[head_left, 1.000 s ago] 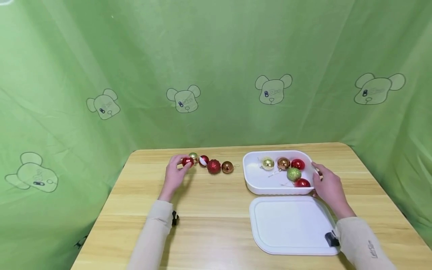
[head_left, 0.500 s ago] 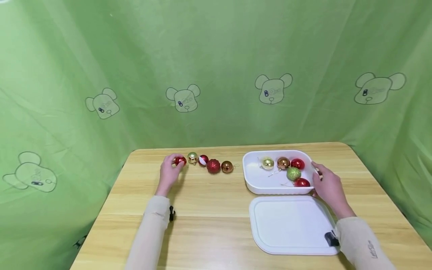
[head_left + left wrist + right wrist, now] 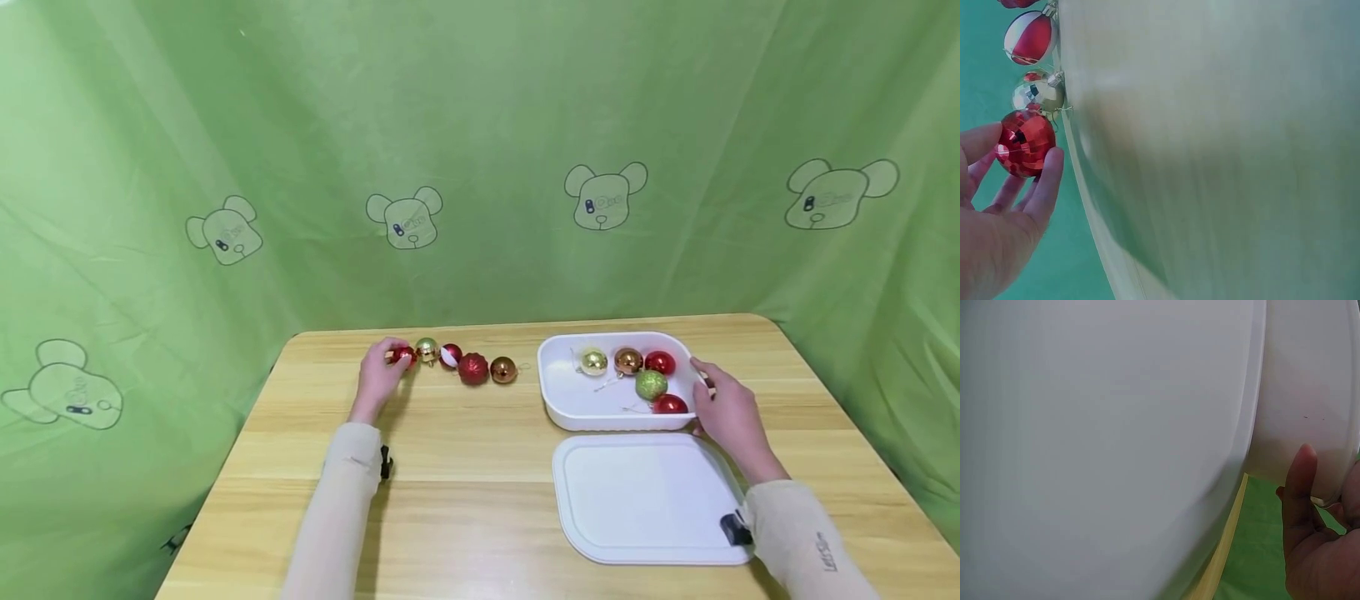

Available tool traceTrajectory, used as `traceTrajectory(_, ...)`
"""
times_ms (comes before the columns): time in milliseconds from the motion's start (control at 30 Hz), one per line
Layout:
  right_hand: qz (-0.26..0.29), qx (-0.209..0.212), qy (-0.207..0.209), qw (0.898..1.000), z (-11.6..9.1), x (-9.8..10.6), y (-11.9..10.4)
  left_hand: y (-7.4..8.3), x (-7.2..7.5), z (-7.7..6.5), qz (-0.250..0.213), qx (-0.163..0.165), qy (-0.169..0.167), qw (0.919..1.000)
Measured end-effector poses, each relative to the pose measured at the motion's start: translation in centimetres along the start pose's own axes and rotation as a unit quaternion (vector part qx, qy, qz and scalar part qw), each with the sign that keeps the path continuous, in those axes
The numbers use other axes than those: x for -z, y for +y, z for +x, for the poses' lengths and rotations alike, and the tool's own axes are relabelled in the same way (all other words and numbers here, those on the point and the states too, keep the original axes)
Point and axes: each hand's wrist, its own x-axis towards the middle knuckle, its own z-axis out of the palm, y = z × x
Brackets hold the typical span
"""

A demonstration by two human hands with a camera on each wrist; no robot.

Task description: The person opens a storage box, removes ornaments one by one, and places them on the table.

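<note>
We pinched a shiny red Christmas ball (image 3: pixel 403 356) between the thumb and fingers of our left hand (image 3: pixel 377 379). Just to the right of that hand, a gold ball (image 3: pixel 426 350), a red and white ball (image 3: pixel 450 356), a bumpy dark red ball (image 3: pixel 473 368) and a copper ball (image 3: pixel 503 369) sat in a row on the wooden table (image 3: pixel 465 458). Our right hand (image 3: pixel 731 414) gripped the end of a white box (image 3: pixel 562 392). Five more balls (image 3: pixel 651 384) lay inside, left of that hand. A flat white lid (image 3: pixel 645 500) lay nearer to us than our right hand.
</note>
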Motion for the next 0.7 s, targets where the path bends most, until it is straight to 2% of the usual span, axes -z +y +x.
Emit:
traceTrajectory(300, 0.0, 0.002, 0.001, 1.0, 0.03, -0.01, 0.01, -0.07, -0.14, 0.47, 0.03, 0.024, 0.007, 0.9992)
traceTrajectory(700, 0.004, -0.005, -0.002, 1.0, 0.07, 0.01, 0.09, -0.15, -0.12, 0.7, 0.057, 0.008, -0.008, 0.9983)
